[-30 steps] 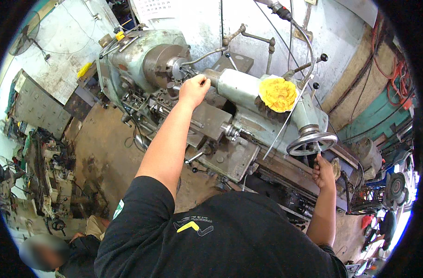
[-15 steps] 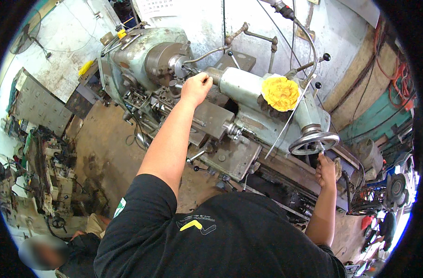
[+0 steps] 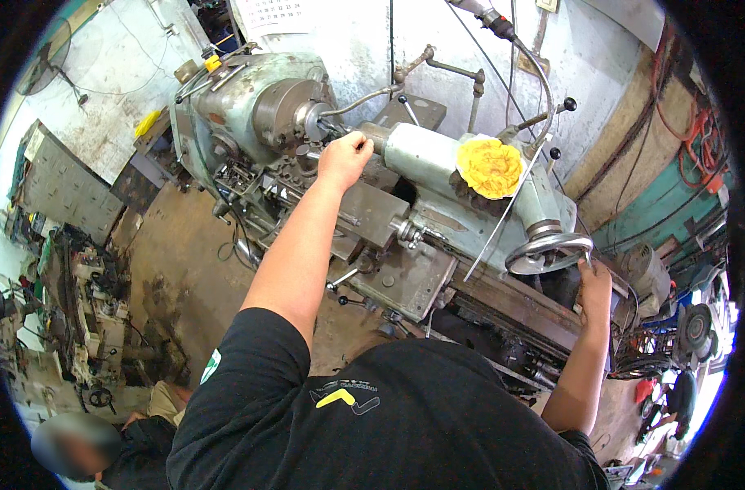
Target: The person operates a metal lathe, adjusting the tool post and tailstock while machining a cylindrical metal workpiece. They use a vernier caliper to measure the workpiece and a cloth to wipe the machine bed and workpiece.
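I stand over a grey-green lathe, its round chuck [image 3: 284, 113] at the left and its tailstock [image 3: 425, 149] at the right. My left hand [image 3: 345, 160] is closed beside the end of the tailstock's barrel, close to the drill bit [image 3: 331, 126] that points at the chuck. What its fingers hold, if anything, is hidden. My right hand [image 3: 596, 287] grips the crank handle [image 3: 586, 260] on the rim of the tailstock handwheel [image 3: 549, 254]. A crumpled yellow cloth [image 3: 490, 167] lies on top of the tailstock.
The tool slide [image 3: 375, 214] and carriage with ball-ended levers stand below my left forearm. A thin pale rod [image 3: 503, 214] leans across the tailstock. A jointed coolant pipe [image 3: 429, 61] rises behind. Another person [image 3: 135, 445] is at the lower left.
My right hand has moved right and slightly up, turning the handwheel with its handle. My left hand keeps its place by the tailstock barrel. The view has shifted slightly.
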Tool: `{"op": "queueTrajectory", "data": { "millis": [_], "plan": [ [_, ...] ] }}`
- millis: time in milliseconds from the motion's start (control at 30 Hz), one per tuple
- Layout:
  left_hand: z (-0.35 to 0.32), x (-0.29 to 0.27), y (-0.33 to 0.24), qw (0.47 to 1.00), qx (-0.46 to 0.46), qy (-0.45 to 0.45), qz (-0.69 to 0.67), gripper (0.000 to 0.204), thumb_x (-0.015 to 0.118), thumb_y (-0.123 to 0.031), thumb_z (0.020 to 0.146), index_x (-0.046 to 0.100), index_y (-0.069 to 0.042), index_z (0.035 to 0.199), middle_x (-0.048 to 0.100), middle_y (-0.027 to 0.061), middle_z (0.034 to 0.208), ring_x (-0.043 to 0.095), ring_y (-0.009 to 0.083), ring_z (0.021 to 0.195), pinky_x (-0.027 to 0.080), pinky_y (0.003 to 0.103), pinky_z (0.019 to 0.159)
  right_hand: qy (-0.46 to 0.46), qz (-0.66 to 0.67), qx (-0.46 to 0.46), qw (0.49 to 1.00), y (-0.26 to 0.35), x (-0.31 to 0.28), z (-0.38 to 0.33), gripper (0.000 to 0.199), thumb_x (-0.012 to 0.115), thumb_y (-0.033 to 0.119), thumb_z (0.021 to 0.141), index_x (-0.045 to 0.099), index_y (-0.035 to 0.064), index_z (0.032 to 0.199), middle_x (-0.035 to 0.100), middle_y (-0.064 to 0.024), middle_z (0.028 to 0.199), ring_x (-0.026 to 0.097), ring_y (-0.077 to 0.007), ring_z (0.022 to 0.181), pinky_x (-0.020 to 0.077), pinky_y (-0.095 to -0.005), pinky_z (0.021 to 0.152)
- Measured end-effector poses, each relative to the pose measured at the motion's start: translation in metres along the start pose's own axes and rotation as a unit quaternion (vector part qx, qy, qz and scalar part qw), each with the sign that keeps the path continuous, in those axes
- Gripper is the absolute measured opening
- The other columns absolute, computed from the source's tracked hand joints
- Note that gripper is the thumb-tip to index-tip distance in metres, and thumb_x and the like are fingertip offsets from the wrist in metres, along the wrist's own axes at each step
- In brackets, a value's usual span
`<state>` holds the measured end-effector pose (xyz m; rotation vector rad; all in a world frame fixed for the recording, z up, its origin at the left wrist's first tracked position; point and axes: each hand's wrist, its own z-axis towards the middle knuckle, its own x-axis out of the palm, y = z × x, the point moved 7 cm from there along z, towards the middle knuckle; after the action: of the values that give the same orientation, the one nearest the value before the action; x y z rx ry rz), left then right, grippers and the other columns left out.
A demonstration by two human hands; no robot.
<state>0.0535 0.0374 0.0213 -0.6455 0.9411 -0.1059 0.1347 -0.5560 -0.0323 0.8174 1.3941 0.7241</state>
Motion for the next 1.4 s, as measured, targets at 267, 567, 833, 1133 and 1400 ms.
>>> {"op": "queueTrajectory", "data": {
  "millis": [267, 567, 833, 1133, 1400],
  "plan": [
    [0.0, 0.001, 0.002, 1.0, -0.012, 0.002, -0.004, 0.029, 0.063, -0.038, 0.092, 0.066, -0.01, 0.091, 0.064, 0.0122, 0.073, 0.062, 0.03, 0.069, 0.047, 0.041, 0.065, 0.066, 0.083, 0.11, 0.988, 0.043, 0.012, -0.042, 0.04, 0.049, 0.037, 0.102, 0.065, 0.0009, 0.103, 0.055, -0.0047, 0.076, 0.048, -0.0172, 0.068, 0.0409, -0.0327, 0.065],
    [-0.001, 0.0, -0.002, 1.0, -0.015, -0.005, 0.007, 0.029, 0.063, -0.038, 0.092, 0.067, -0.009, 0.091, 0.064, 0.0109, 0.071, 0.062, 0.0286, 0.067, 0.046, 0.041, 0.063, 0.067, -0.148, -0.133, 0.978, 0.1, 0.055, -0.079, 0.034, 0.047, 0.032, 0.102, 0.057, -0.0012, 0.103, 0.064, -0.0272, 0.09, 0.061, -0.0438, 0.088, 0.046, -0.0495, 0.076],
    [-0.001, 0.001, 0.001, 0.999, -0.041, 0.01, -0.003, 0.029, 0.063, -0.039, 0.091, 0.068, -0.01, 0.093, 0.067, 0.0133, 0.078, 0.065, 0.0337, 0.076, 0.049, 0.044, 0.068, 0.191, -0.29, -0.061, 0.936, 0.034, 0.127, -0.093, 0.037, 0.048, 0.035, 0.101, 0.049, 0.0024, 0.118, 0.066, -0.032, 0.1, 0.062, -0.0508, 0.098, 0.0479, -0.0589, 0.085],
    [-0.001, -0.001, -0.004, 1.0, -0.015, -0.009, -0.004, 0.028, 0.064, -0.035, 0.092, 0.067, -0.007, 0.092, 0.065, 0.0132, 0.072, 0.064, 0.0281, 0.067, 0.048, 0.04, 0.064, 0.002, -0.317, -0.021, 0.948, 0.005, 0.034, -0.025, 0.035, 0.061, 0.035, 0.094, 0.059, 0.0041, 0.11, 0.069, -0.0237, 0.092, 0.065, -0.0453, 0.091, 0.0498, -0.0527, 0.079],
    [-0.001, 0.0, -0.003, 0.998, -0.063, 0.012, 0.026, 0.028, 0.063, -0.039, 0.09, 0.068, -0.012, 0.091, 0.068, 0.0121, 0.076, 0.067, 0.0335, 0.076, 0.049, 0.044, 0.068, 0.068, -0.122, -0.114, 0.984, 0.058, 0.064, -0.061, 0.031, 0.061, 0.025, 0.095, 0.06, -0.0009, 0.111, 0.066, -0.0289, 0.103, 0.062, -0.0484, 0.101, 0.0482, -0.0515, 0.088]
  ]
}}
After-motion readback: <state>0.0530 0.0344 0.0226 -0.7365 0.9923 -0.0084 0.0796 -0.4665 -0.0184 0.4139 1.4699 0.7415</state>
